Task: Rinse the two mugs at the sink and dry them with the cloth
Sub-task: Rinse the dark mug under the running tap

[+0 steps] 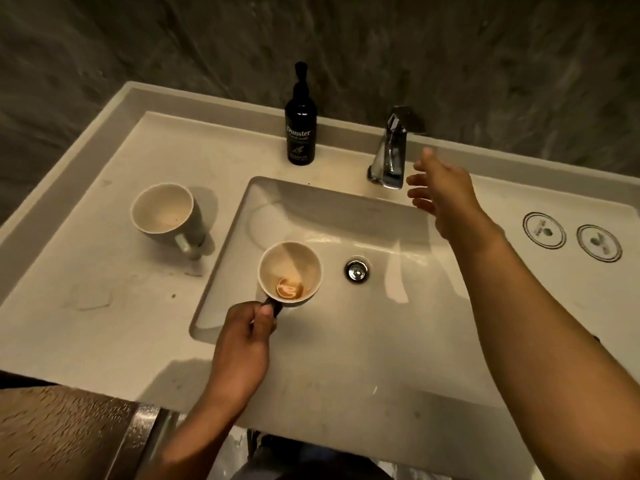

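Observation:
My left hand (247, 337) grips the dark handle of a mug (290, 271) and holds it over the left part of the sink basin (398, 258). Brown coffee dregs sit in the bottom of this mug. A second mug (162, 211), grey outside and pale inside, stands on the counter left of the basin with its handle toward me. My right hand (441, 199) is stretched out, fingers spread, just right of the chrome tap (389, 154), not touching it. No water is running. No cloth is in view.
A black pump bottle of hand wash (300, 133) stands at the back left of the tap. The chrome drain (356, 270) sits mid-basin. Two round printed coasters (544, 230) lie on the counter (104, 306) at the right. A dark stone wall rises behind.

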